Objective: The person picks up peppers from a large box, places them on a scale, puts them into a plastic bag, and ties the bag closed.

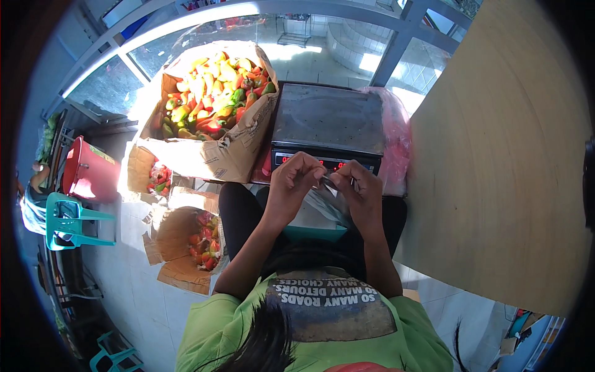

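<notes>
Both hands meet in front of the scale, over my lap. My left hand pinches the top edge of a thin clear plastic bag between thumb and fingers. On the other side of that edge, my right hand grips it the same way. The bag hangs down between the hands, and its lower part is hard to make out. Just beyond my fingers stands a digital scale with a flat metal plate and a red-lit display, which my hands partly cover.
Left of the scale, a big cardboard box holds red, yellow and green peppers. Smaller boxes of peppers sit on the floor. Pink plastic bags lie right of the scale, beside a wooden panel. A red bucket and green stool stand left.
</notes>
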Motion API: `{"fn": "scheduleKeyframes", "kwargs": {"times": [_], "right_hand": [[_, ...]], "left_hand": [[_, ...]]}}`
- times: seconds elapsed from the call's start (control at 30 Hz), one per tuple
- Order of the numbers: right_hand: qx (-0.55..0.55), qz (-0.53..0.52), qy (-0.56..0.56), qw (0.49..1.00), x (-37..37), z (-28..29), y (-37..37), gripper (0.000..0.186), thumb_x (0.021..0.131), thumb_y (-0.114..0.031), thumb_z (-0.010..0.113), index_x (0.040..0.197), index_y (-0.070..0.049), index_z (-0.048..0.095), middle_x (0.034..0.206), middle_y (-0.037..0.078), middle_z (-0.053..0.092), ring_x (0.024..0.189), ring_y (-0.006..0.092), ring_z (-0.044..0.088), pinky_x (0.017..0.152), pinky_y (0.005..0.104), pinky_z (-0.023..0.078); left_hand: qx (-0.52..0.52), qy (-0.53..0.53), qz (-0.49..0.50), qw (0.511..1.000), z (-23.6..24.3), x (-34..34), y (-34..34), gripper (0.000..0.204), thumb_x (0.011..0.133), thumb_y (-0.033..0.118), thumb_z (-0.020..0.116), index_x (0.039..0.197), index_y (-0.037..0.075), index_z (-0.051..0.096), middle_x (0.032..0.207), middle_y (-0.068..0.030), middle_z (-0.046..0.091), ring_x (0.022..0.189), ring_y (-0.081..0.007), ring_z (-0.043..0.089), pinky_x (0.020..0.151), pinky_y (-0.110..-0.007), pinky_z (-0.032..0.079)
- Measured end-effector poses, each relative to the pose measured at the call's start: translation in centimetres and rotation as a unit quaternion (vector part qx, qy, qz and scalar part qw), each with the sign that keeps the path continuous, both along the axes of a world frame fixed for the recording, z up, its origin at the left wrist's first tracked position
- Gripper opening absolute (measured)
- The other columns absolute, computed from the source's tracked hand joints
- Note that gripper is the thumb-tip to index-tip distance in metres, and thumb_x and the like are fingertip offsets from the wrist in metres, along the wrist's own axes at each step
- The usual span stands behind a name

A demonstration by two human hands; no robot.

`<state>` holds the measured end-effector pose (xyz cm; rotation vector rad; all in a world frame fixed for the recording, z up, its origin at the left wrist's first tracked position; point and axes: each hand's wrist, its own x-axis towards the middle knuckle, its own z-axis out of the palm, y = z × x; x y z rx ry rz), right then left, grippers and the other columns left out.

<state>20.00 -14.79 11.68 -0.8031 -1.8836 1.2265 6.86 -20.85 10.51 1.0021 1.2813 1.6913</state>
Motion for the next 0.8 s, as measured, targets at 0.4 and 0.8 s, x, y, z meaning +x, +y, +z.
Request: {"fn": "scheduleKeyframes", "kwargs": {"times": [0.4,0.8], "right_hand": [[-0.074,0.062,0.052,0.994,-0.2,-0.4,-0.3,0.011,0.081,-0.005,0.059,0.079,0.003,0.052,0.068,0.004,0.049,0.064,0.0080,0.045,0.057,0.0233,0.038],[-0.079,0.008,0.049,0.996,-0.1,0.0,-0.7,0.009,0.083,-0.007,0.055,0.078,0.001,0.053,0.065,0.002,0.049,0.061,0.0056,0.042,0.055,0.0217,0.034]], "left_hand": [[-0.018,0.049,-0.009,0.999,0.2,0.1,-0.2,0.021,0.086,0.015,0.058,0.071,0.004,0.047,0.062,0.0035,0.043,0.060,-0.0020,0.039,0.054,-0.020,0.033],[0.018,-0.073,-0.069,0.995,-0.3,0.2,-0.4,0.007,0.085,0.006,0.056,0.082,0.002,0.051,0.077,0.0003,0.055,0.074,-0.0040,0.051,0.060,-0.019,0.039]]}}
